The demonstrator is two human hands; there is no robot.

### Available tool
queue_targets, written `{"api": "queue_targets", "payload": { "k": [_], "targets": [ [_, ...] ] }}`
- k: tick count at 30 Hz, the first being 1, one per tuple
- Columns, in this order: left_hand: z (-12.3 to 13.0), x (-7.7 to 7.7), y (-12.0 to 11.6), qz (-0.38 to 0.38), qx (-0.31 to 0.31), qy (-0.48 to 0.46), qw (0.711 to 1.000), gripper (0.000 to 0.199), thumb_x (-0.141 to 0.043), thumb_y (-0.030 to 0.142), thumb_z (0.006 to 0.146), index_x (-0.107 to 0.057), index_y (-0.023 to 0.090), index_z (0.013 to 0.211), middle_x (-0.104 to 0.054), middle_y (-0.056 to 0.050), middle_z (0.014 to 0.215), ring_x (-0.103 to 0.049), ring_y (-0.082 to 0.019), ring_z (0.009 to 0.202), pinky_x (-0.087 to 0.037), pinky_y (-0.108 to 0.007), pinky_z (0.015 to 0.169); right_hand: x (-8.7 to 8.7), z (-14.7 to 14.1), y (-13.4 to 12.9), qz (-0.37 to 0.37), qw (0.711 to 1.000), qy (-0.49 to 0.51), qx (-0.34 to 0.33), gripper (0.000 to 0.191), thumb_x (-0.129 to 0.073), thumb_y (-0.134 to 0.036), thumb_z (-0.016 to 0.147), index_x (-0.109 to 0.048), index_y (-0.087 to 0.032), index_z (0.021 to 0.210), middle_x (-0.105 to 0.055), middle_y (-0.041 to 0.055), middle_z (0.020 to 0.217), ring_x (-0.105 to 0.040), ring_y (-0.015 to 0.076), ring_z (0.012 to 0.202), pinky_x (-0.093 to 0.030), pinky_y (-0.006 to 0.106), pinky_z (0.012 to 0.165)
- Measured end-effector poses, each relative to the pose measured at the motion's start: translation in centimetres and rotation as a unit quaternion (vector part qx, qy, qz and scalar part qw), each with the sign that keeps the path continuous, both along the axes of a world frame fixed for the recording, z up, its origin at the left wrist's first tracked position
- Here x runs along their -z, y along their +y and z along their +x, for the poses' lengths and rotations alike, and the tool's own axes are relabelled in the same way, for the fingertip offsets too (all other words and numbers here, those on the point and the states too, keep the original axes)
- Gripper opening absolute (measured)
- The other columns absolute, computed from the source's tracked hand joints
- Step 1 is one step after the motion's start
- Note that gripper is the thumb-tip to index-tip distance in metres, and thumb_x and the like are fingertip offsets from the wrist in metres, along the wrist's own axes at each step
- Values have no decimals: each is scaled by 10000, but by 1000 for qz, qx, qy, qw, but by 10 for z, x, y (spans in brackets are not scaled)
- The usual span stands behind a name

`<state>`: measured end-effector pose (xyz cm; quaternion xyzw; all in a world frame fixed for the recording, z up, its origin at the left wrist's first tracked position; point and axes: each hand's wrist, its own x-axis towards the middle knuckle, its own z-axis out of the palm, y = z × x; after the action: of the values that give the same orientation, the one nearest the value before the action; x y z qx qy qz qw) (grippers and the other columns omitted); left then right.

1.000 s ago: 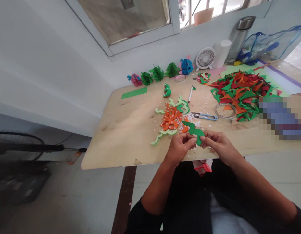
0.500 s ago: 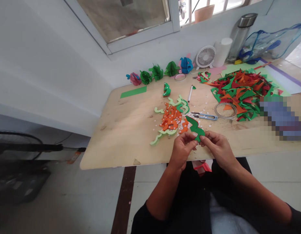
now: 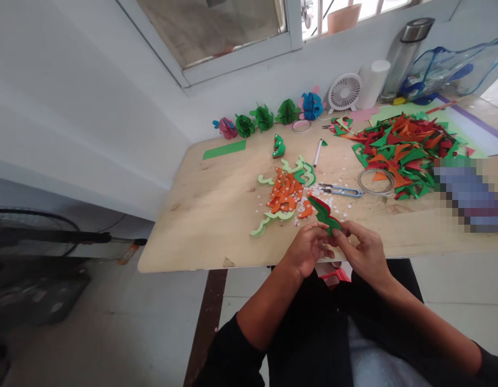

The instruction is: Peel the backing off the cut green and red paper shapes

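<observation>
A wavy-edged green paper cutout (image 3: pixel 326 214), with red paper along its upper edge, is tilted up over the table's front edge. My right hand (image 3: pixel 363 248) pinches its lower end between thumb and fingers. At the lower left of the cutout, the curled fingers of my left hand (image 3: pixel 311 248) close against it; its thumb is partly hidden. Beyond the hands lie orange wavy paper pieces (image 3: pixel 287 191) dotted with small white squares, and pale green wavy strips (image 3: pixel 261 223). Blue-handled thread snips (image 3: pixel 341 191) rest among scattered white bits.
A heap of red, orange and green paper scraps (image 3: pixel 410 150) covers the right side, beside a tape ring (image 3: pixel 376 181). Paper ornaments (image 3: pixel 264 117) and a small white fan (image 3: pixel 345 92) line the wall. A pen (image 3: pixel 318 153) and green strip (image 3: pixel 224 150) lie on the table.
The cutout has turned, so more of its red edge shows. My left hand has rolled and its fingers have loosened; my right hand keeps its pinch. The view has shifted slightly.
</observation>
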<state>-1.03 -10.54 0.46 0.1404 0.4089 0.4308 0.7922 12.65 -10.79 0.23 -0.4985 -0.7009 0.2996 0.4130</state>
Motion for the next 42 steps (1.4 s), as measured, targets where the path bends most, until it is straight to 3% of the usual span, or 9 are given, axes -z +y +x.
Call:
{"api": "queue_targets", "payload": {
  "k": [5,10,12,20,27,32,37,42],
  "targets": [
    [-1,-3,-8,-3,-17,-35,999,215,-652,221,616,-608,161,817,-629,-36,748,-598,-159,661,-448,-253,532,2,2,1,-108,991,83,1,207,-535,-318,844,-607,-184,704,-611,5,616,-565,150,587,-425,242,551],
    [-3,-8,-12,44,-123,52,990,262,-713,199,605,-650,145,853,-666,-49,818,-594,-129,708,-429,-209,566,5,4,-1,-147,983,110,7,223,-558,-353,828,-619,-173,712,-579,3,613,-524,136,569,-404,237,531],
    [-3,-11,-12,54,-138,75,986,262,-731,217,597,-667,131,836,-676,-59,790,-604,-135,719,-430,-210,579,5,4,-3,-159,980,117,6,232,-560,-366,827,-621,-172,716,-575,3,606,-516,133,559,-393,234,512],
    [7,-14,-8,70,-182,109,975,234,-770,240,538,-667,138,721,-645,-9,625,-589,-109,574,-411,-215,540,3,6,-12,-187,972,140,-27,278,-539,-415,841,-602,-178,711,-569,1,578,-515,137,529,-411,239,501],
    [12,-8,-9,153,-234,224,934,113,-716,223,612,-656,145,668,-643,0,615,-585,-101,562,-433,-217,564,-1,4,-12,-168,977,125,-34,253,-541,-412,836,-635,-178,822,-640,25,699,-557,158,612,-439,246,554],
    [15,-5,-11,178,-261,259,913,89,-694,208,629,-646,155,682,-648,2,651,-610,-119,592,-473,-231,585,3,0,-10,-170,979,115,-12,262,-561,-421,811,-641,-175,766,-633,28,650,-541,153,562,-417,241,503],
    [12,-6,-16,154,-244,211,934,70,-680,177,620,-626,148,655,-622,10,585,-576,-107,548,-462,-228,577,0,8,-8,-238,958,154,-36,302,-594,-448,786,-669,-173,886,-679,45,720,-613,196,650,-475,269,572],
    [4,1,-25,150,-171,224,948,77,-681,187,616,-635,147,663,-624,-7,600,-564,-120,551,-464,-255,591,-2,9,-3,-279,940,188,-65,281,-627,-439,770,-690,-201,906,-696,35,730,-638,209,683,-504,270,587]
  ]
}}
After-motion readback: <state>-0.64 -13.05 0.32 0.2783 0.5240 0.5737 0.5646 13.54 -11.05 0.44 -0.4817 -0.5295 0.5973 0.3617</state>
